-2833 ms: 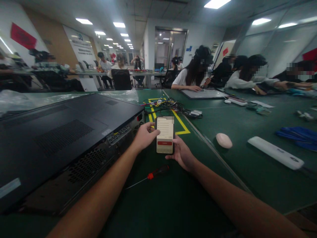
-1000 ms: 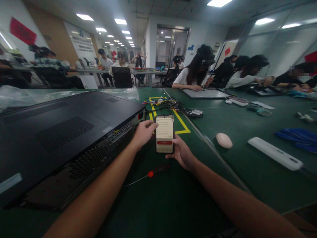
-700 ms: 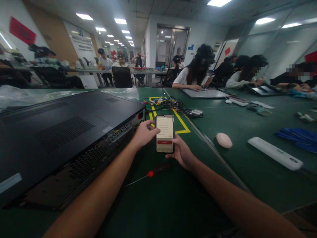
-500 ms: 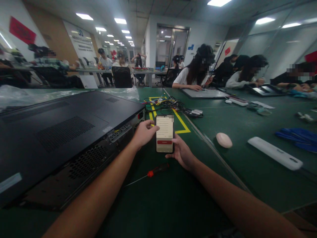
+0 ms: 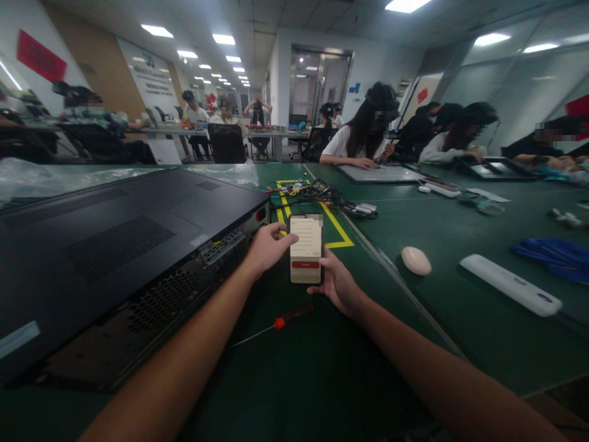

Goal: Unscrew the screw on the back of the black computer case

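Note:
A smartphone [image 5: 306,248] is held upright in front of me, its lit screen showing lines of text and a red bar. My right hand [image 5: 338,282] grips its lower right side, thumb at the edge of the screen. At the left edge, my left hand [image 5: 272,247] has its thumb over the screen and its other fingers curled by the side, partly hidden. Below the phone, a screwdriver [image 5: 280,321] with a red and dark handle lies on the green table [image 5: 294,387]. Left of my left hand lies a black computer case [image 5: 115,227] on its side.
Behind the phone lie tangled cables [image 5: 317,191] beside yellow tape [image 5: 340,227]. On the right are a pale rounded object [image 5: 416,261], a white power strip [image 5: 510,285] and blue gloves or cloth [image 5: 552,256]. Clear plastic wrap [image 5: 234,174] lies behind the case. Several people work across the table.
My hands, the phone and the screwdriver show no visible movement. In the background, people at the far right and far back have shifted their posture slightly.

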Tool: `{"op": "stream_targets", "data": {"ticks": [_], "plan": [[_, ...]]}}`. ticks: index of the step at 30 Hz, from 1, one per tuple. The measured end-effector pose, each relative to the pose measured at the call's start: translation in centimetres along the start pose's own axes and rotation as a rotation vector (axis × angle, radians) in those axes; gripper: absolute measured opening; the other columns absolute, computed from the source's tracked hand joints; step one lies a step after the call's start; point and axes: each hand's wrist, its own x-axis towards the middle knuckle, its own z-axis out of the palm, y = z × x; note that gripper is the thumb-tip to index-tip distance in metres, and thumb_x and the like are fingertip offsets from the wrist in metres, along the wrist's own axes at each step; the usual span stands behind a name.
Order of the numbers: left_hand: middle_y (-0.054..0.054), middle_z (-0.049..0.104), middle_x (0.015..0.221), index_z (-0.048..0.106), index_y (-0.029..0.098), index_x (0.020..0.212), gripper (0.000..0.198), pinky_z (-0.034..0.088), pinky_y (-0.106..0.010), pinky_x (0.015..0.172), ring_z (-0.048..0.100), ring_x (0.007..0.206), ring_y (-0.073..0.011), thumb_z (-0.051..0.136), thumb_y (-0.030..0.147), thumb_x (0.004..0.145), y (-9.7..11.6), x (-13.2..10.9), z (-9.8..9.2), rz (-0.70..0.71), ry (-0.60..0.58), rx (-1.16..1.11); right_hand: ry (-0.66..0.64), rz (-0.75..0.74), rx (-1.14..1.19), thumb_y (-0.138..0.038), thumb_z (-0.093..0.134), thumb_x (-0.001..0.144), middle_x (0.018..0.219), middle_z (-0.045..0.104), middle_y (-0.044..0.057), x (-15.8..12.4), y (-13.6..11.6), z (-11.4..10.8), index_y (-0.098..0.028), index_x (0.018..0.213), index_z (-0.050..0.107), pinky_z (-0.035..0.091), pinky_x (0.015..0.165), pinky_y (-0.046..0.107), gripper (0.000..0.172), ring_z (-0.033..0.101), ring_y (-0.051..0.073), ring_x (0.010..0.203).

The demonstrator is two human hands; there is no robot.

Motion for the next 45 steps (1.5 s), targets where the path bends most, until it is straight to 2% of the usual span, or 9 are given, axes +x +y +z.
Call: {"op": "stream_targets", "data": {"ticks": [6,12,24,30,37,41,45], "plan": [[0.004,0.067,0.066,0.069,0.018,0.095,0.032,0.043,-0.028,0.059,0.059,0.06,-0.0165,0.077,0.029,0.066,-0.2,0.0,0.0,0.012,-0.006,0.001,0.007,0.0,0.004,-0.036,0.065,0.09,0.118,0.081,0.007,0.0,0.0,0.0,-0.031,0.136,0.061,0.059,0.061,0.028,0.046,0.078,0.026,0.097],[0.005,0.066,0.066,0.071,0.018,0.096,0.031,0.043,-0.028,0.059,0.059,0.059,-0.0162,0.077,0.025,0.066,-0.1,0.1,0.0,0.021,-0.013,0.027,-0.001,-0.001,0.014,-0.036,0.066,0.09,0.118,0.081,0.007,0.1,0.1,-0.1,-0.032,0.135,0.061,0.059,0.061,0.029,0.046,0.077,0.027,0.099],[0.003,0.068,0.068,0.071,0.018,0.095,0.03,0.044,-0.028,0.059,0.06,0.061,-0.0169,0.078,0.031,0.069,-0.2,0.0,0.0,0.034,-0.009,0.018,0.021,0.005,0.021,-0.036,0.066,0.089,0.115,0.08,0.007,0.0,-0.1,0.0,-0.031,0.134,0.06,0.058,0.061,0.029,0.046,0.077,0.027,0.097],[0.001,0.069,0.07,0.071,0.018,0.094,0.033,0.045,-0.029,0.059,0.061,0.063,-0.0182,0.078,0.035,0.067,-0.5,0.2,0.0,0.032,-0.018,0.008,0.024,0.019,0.01,-0.032,0.059,0.096,0.118,0.079,0.007,-0.1,-0.2,0.2,-0.03,0.141,0.058,0.058,0.059,0.027,0.045,0.078,0.025,0.097],[-0.001,0.074,0.081,0.071,0.019,0.093,0.036,0.047,-0.028,0.059,0.065,0.068,-0.0183,0.075,0.043,0.067,1.3,-0.7,0.1,-0.044,-0.062,-0.061,0.125,0.076,-0.012,-0.035,0.047,0.11,0.117,0.079,0.008,0.2,-0.4,0.9,-0.027,0.138,0.058,0.057,0.051,0.025,0.03,0.079,0.022,0.085],[-0.002,0.074,0.082,0.069,0.019,0.089,0.034,0.048,-0.028,0.058,0.062,0.065,-0.0162,0.073,0.044,0.067,2.2,-1.1,0.2,-0.072,-0.06,-0.098,0.153,0.078,-0.023,-0.032,0.047,0.112,0.113,0.079,0.007,0.6,-0.2,0.9,-0.028,0.137,0.057,0.056,0.047,0.024,0.027,0.077,0.021,0.08],[-0.002,0.072,0.082,0.069,0.019,0.089,0.036,0.048,-0.027,0.057,0.062,0.066,-0.0166,0.072,0.047,0.067,2.3,-1.2,0.2,-0.071,-0.061,-0.093,0.158,0.077,-0.018,-0.033,0.05,0.112,0.111,0.079,0.006,0.5,-0.2,0.8,-0.028,0.137,0.058,0.055,0.047,0.023,0.027,0.077,0.021,0.082]]}}
